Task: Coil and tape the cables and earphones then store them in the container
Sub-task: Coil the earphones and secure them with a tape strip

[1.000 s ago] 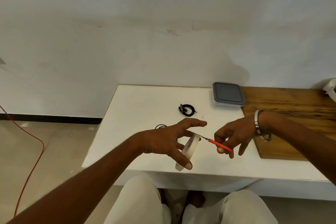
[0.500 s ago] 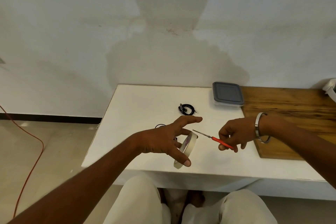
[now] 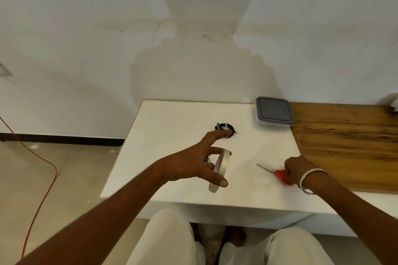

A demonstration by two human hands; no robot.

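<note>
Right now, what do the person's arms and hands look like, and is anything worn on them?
Both forearms are bare, with no sleeves in view. The left hand wears nothing that shows. The right hand has a plain silver metal bangle round its wrist. No gloves, no rings visible.

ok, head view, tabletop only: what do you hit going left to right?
Left hand → roll of tape held in it → scissors → right hand on their red handles → wooden board. The coiled black cable and lidded container sit farther back and overlap these in the order, so I left them out.
</note>
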